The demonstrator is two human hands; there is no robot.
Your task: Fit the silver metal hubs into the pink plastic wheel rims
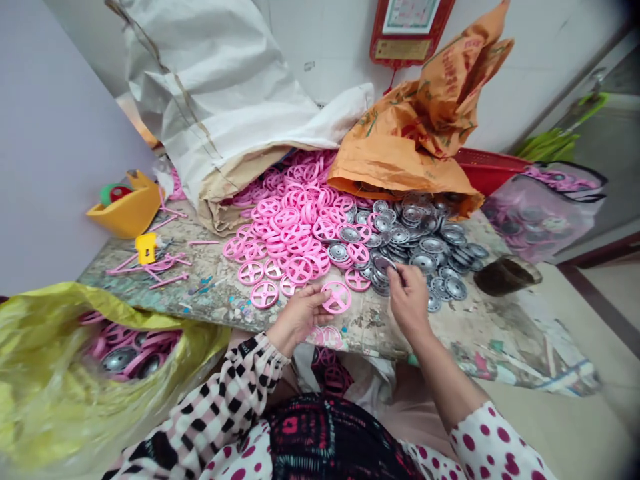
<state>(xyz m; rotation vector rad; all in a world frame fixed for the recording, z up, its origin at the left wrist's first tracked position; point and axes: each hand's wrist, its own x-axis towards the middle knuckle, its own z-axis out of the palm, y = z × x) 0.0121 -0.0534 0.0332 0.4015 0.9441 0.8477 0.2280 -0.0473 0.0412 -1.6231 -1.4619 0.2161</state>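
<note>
Your paint-stained workbench (373,333) fills the middle of the view, with a white sack (225,87) slumped against the wall behind it and an orange sack (425,133) beside that. A yellow plastic bag (50,380) sits by your left side, holding loose pink wheels (135,337) and loose silver discs (119,359). At the far right, a clear bag (543,213) of similar parts stands next to a red basket (487,167).

On the bench, a heap of pink wheels (295,227) spills from under the white sack and runs into a heap of silver discs (425,250) below the orange sack. Toward the left end lie a yellow scoop (127,208) and some pink plastic runners (147,267).

Your left hand (299,317) is partly closed, gripping a single pink wheel (336,297) by its rim between thumb and fingers, just above the bench. Your right hand (409,300) is pinched closed on a single silver disc (384,264), held at the fingertips over the edge of the silver heap. Your hands are near each other but not touching.
</note>
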